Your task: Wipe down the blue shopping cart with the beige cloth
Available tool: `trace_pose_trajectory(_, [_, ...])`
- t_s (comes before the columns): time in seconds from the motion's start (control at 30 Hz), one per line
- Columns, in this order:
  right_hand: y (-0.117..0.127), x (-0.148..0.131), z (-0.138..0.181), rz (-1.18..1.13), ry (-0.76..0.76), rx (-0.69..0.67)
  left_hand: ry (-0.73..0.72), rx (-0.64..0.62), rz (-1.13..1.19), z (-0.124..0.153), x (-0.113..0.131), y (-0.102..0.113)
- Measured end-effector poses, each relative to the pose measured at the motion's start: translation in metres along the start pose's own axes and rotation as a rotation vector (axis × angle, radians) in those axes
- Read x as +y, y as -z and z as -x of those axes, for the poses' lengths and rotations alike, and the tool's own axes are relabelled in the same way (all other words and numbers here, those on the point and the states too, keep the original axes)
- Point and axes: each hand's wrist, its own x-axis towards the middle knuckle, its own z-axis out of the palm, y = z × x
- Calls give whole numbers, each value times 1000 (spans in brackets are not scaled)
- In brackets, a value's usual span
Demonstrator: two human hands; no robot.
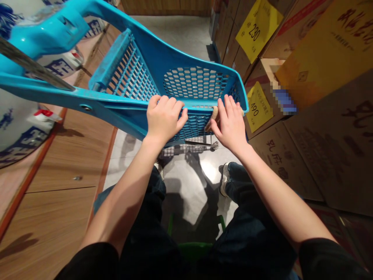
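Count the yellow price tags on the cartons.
2. The tag marked 230 is high on the cartons at upper right. The tag marked 490 is lower, beside the blue basket corner. More may be hidden behind the basket.

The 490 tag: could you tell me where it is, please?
The 490 tag is on the right of the head view, on a box, just past the basket, near the right hand, below the 230 tag.
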Motion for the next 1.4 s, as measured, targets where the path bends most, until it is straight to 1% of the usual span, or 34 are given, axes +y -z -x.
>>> trace_pose_trajectory(0.1, [-1, 7, -3, -12, -33, 14, -5, -8, 3, 0, 1, 4])
trace_pose_trajectory(0.2, [-3, 1, -1, -18, -31, 6, -20, -1, -6, -1, 2, 5])
trace_pose_trajectory(0.3, [-3, -3, 3, -18, 2, 3, -31, 18, 12, 0, 0, 2])
trace_pose_trajectory(0.4, [-2, 7, 1, -5, -14, 28, -19, 39, 58, 1, -3, -5])
trace_pose_trajectory(0.5, [-3, 21, -4, 14, -84, 63, 5, 10, 46, 1, -5, -10])
trace_pose_trajectory(0.57, [-5, 24, -4, 14, -104, 75, 9, -9, 14, 0, -5, -9])
trace_pose_trajectory(0.7, [-7, 8, 2, -4, -53, 53, -19, -3, -46, 0, -1, -3])
trace_pose_trajectory(0.8, [-5, -3, 5, -7, -4, 14, -35, 30, -13, 1, 0, 1])
trace_pose_trajectory(0.9, [-2, 1, 2, 5, -19, 13, -45, 43, -6, 1, -1, 2])
trace_pose_trajectory(1.03, [-2, 16, -5, 11, -74, 30, -24, 11, 19, 1, -2, 0])
trace_pose_trajectory(1.1, [-3, 18, -5, 1, -83, 36, -25, 11, 44, 1, -2, -1])
trace_pose_trajectory(1.27, [-6, 1, 1, 6, -72, 30, -46, 34, 51, 2, -3, -3])
trace_pose_trajectory(1.33, [-6, -5, 2, 17, -64, 23, -34, 16, 42, 2, -3, -2])
trace_pose_trajectory(1.4, [-5, -6, 2, 23, -60, 20, -22, -7, 29, 1, -2, 0])
